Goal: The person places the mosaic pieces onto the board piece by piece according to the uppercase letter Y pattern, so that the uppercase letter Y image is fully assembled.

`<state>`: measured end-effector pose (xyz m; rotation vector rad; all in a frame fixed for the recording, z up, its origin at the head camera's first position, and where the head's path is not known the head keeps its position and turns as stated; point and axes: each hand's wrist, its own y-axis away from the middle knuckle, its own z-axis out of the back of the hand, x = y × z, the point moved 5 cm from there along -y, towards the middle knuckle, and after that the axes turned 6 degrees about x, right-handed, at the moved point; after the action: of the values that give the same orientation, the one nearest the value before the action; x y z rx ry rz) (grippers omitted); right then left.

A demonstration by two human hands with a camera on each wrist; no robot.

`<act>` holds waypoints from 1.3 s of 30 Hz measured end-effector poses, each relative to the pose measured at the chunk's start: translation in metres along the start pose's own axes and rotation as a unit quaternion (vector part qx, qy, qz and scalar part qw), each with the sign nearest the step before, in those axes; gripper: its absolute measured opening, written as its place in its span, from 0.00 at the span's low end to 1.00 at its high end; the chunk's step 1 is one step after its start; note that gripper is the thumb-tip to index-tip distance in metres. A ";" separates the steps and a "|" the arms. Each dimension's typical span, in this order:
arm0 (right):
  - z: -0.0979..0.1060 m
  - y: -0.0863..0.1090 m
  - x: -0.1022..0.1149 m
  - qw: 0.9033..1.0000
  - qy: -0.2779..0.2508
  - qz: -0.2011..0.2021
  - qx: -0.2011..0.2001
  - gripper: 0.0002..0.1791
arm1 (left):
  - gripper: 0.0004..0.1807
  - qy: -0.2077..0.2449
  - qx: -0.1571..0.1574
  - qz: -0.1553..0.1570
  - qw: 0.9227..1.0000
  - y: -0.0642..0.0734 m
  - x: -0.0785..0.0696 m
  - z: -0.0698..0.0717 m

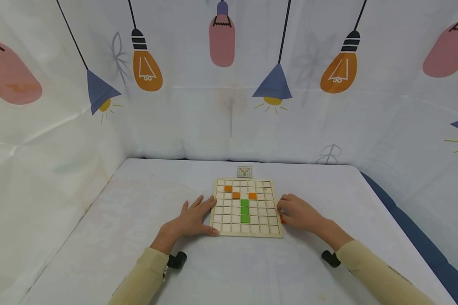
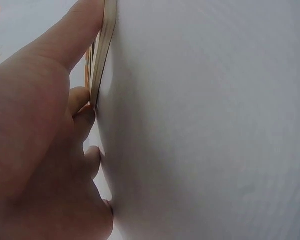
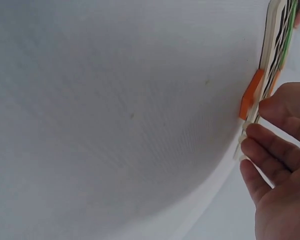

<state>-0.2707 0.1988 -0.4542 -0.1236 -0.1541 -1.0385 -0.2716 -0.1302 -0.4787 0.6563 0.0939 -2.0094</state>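
A square wooden grid board (image 1: pixel 224 225) lies on the table with several orange and green tiles in its cells. My left hand (image 1: pixel 192 218) rests at its left edge, fingers spread, thumb at the near left corner. In the left wrist view that thumb (image 2: pixel 70 35) lies along the board's side (image 2: pixel 108 35). At the right edge my right hand (image 1: pixel 299 212) has bent fingers touching down beside the board. A loose orange tile (image 3: pixel 251 95) sits against the board's side, right by the right thumb (image 3: pixel 275 105). I cannot tell whether the right fingers hold anything.
Behind the board's far edge is a small pattern card (image 1: pixel 244 171) with a coloured grid. The white table (image 1: pixel 168 173) meets a white curtain (image 1: pixel 183 118) printed with lamps at the back and left. Dark blue fabric (image 1: pixel 412 237) shows past the right edge.
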 end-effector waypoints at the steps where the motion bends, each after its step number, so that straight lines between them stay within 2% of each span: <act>1: 0.000 0.001 0.000 1.000 0.000 -0.001 0.000 0.06 | 0.59 0.001 0.000 -0.001 1.000 0.000 0.000 0.000; 6: 0.000 0.007 -0.001 1.000 -0.005 0.006 -0.006 0.06 | 0.59 0.003 0.000 -0.002 1.000 0.000 0.000 0.000; 15: 0.000 0.017 0.000 0.999 -0.008 0.047 -0.020 0.09 | 0.58 0.005 0.001 -0.001 1.000 0.001 -0.001 0.002; 25: -0.001 0.021 0.004 0.998 -0.013 0.054 -0.013 0.11 | 0.58 0.005 0.004 -0.007 1.000 0.001 -0.001 0.002; 39: -0.005 0.023 0.004 0.999 -0.006 0.046 -0.026 0.14 | 0.58 0.005 0.005 -0.006 1.000 0.002 -0.001 0.002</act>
<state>-0.2482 0.2059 -0.4588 -0.1820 -0.1309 -0.9510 -0.2704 -0.1308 -0.4757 0.6730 0.0936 -2.0194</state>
